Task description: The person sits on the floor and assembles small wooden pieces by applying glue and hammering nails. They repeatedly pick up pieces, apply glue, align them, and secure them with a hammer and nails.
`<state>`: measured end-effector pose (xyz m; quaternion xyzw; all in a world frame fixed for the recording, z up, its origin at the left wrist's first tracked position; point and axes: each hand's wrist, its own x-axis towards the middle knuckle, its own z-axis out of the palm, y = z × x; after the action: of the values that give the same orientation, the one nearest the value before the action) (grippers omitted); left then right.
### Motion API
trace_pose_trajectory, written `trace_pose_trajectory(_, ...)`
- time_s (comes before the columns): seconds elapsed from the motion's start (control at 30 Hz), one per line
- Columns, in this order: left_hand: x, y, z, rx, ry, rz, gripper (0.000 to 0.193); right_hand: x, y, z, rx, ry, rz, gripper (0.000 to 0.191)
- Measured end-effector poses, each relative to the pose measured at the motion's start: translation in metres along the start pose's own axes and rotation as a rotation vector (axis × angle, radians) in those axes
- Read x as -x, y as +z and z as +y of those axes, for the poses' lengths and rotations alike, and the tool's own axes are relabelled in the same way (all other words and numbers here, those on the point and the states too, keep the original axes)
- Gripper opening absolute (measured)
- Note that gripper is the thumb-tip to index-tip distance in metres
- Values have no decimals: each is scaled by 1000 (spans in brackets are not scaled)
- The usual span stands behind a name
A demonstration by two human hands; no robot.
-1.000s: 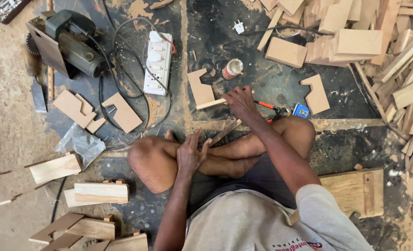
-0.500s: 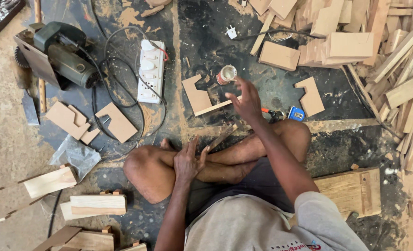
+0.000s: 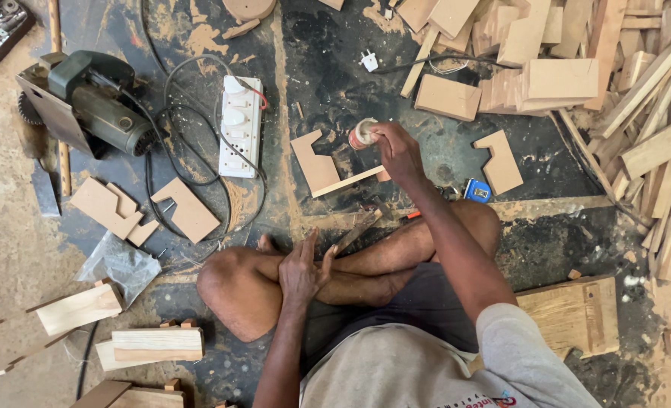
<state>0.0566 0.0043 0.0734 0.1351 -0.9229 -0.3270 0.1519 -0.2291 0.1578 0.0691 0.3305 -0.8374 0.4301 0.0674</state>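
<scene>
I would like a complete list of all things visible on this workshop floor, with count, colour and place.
small round container: one, white and red, held in the right hand
notched board: one, light brown, floor below the container
circular saw: one, green-grey, upper left
power strip: one, white, right of the saw
tape measure: one, blue, by the right knee
second notched board: one, light brown, above the tape measure
offcut pile: many, pale wood, upper right
plastic bag: one, clear, lower left
right hand: gripping the container
left hand: resting on the crossed legs
</scene>
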Motion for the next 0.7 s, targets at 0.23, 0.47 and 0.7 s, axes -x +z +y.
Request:
trace_pose_trajectory(0.23, -3, -3, 3, 2, -5, -13, 57, 2, 8, 8, 44, -17, -46, 12)
trace_pose_trajectory(0.47, -3, -3, 3, 19, -36, -37, 57, 7, 10, 17, 75, -8, -67, 11)
trace_pose_trajectory(0.7, -2, -1, 0, -4, -33, -66, 57, 19, 8, 20, -5, 172, -97, 23)
